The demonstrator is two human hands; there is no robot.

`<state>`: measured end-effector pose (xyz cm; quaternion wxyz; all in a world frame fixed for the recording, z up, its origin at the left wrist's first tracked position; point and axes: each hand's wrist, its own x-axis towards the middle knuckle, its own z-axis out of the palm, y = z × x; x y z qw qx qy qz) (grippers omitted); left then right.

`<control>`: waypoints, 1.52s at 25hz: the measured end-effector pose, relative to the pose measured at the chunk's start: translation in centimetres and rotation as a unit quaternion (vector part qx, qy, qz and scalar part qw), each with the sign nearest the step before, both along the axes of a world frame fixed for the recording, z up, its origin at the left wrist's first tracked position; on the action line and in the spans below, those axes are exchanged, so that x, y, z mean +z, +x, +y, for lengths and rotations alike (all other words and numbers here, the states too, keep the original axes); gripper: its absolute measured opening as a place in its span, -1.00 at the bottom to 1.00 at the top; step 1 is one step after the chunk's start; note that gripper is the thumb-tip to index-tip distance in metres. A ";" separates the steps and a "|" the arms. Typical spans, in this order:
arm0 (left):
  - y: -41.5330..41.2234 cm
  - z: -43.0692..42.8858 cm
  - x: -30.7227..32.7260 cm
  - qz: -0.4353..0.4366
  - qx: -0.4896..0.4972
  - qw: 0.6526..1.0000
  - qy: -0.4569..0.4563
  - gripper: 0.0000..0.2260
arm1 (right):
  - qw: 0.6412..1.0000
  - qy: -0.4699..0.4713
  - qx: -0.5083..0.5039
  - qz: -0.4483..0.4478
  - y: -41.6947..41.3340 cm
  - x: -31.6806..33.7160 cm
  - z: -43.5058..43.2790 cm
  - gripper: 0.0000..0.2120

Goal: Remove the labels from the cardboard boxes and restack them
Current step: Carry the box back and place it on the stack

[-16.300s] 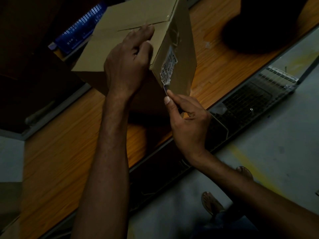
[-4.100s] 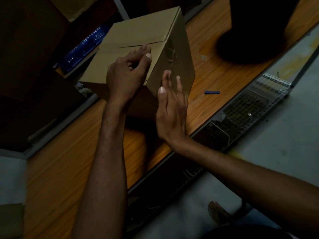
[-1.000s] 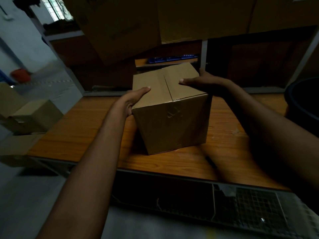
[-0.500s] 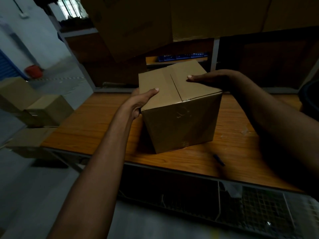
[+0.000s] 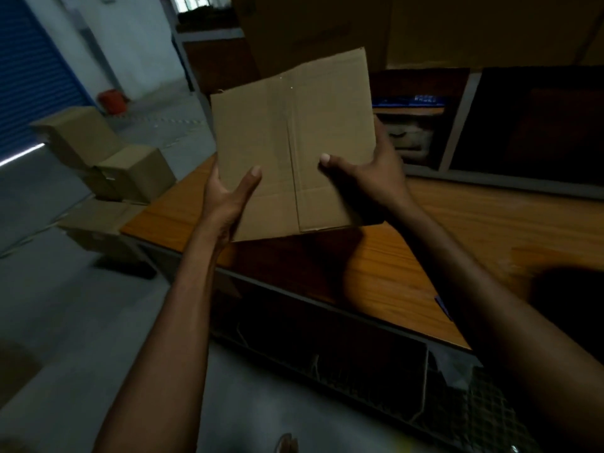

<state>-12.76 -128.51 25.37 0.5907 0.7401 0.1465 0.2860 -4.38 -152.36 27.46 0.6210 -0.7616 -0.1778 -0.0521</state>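
One box (image 5: 287, 132) is held up above the desk (image 5: 392, 256), clear of it, between two grips. The left grip (image 5: 225, 197) is closed on its lower left edge and the right grip (image 5: 376, 178) on its right edge. Each thumb is laid across the near face, and the fingers are hidden behind. The flaps are shut, so the contents cannot be told. Three floor boxes (image 5: 130, 174) are piled at the left.
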 end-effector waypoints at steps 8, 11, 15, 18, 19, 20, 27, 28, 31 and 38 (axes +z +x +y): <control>-13.2 12.7 -2.1 -0.036 0.132 0.990 -0.039 -0.38 | 0.993 -0.042 0.104 -0.042 -7.1 -1.3 16.3 0.14; -17.7 19.1 -1.9 -0.020 0.169 0.985 -0.043 -0.45 | 0.986 -0.028 0.164 -0.026 -9.3 -1.1 23.8 0.03; -24.3 29.2 -0.7 0.027 0.195 0.979 -0.044 -0.46 | 0.970 -0.006 0.241 0.034 -12.7 -1.3 35.3 -0.05; -29.1 35.6 0.0 0.071 0.213 0.974 -0.045 -0.46 | 0.947 0.041 0.296 0.122 -15.6 -2.6 43.6 -0.13; -30.7 37.5 -0.2 0.081 0.225 0.970 -0.046 -0.48 | 0.936 0.044 0.317 0.143 -16.7 -3.0 45.9 -0.23; -32.2 39.1 -0.7 0.092 0.237 0.966 -0.048 -0.49 | 0.928 0.040 0.335 0.158 -17.8 -3.6 47.9 -0.34; -39.1 47.6 -7.9 0.170 0.290 0.930 -0.149 -0.50 | 0.895 -0.050 0.374 0.238 -22.1 -12.1 60.6 -0.25; -39.2 48.7 -9.2 0.177 0.304 0.921 -0.165 -0.54 | 0.890 -0.069 0.379 0.246 -22.3 -13.7 62.3 -0.26; -38.7 53.1 -12.9 0.190 0.325 0.903 -0.206 -0.53 | 0.872 -0.100 0.394 0.271 -21.8 -17.3 67.7 -0.22; -37.8 68.6 -15.6 0.192 0.402 0.864 -0.235 -0.51 | 0.820 -0.138 0.468 0.298 -19.6 -20.2 87.6 -0.29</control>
